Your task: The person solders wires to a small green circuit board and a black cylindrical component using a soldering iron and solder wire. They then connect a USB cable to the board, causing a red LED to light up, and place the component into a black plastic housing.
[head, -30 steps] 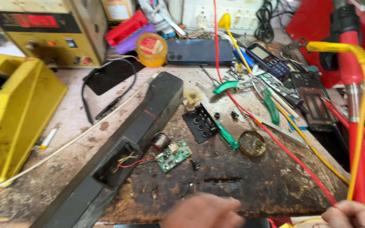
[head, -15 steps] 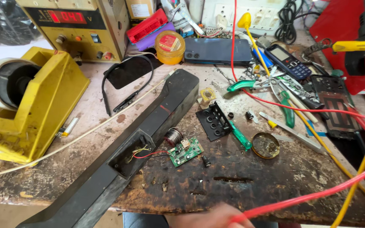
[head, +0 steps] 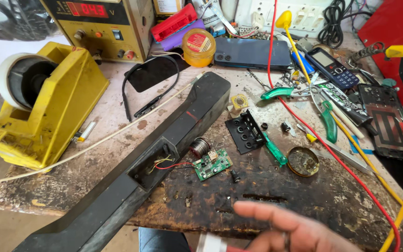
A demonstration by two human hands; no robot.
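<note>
Green circuit board (head: 212, 164), at the middle of the scarred worktop (head: 117, 135), tethered by thin red wires to the open cavity of a long black housing (head: 150, 158) lying diagonally across. Far left: yellow tape dispenser (head: 47, 107) with its roll. Behind, a yellow power supply (head: 103, 23) with red display. Just beside the board: small copper coil (head: 200, 146) above, dark screw (head: 235, 176) below right. Further right: black perforated cover (head: 244, 132), green-handled screwdriver (head: 276, 151), round rusty tin (head: 302, 161). Red wire (head: 332, 158) and yellow wire (head: 350, 135) running diagonally down the right side. At the bottom edge, one hand (head: 295, 228), which one cannot be told; fingers (head: 257, 210) spread loosely open, pointing left, holding nothing, hovering near the worktop front, below the board and apart from it.
</note>
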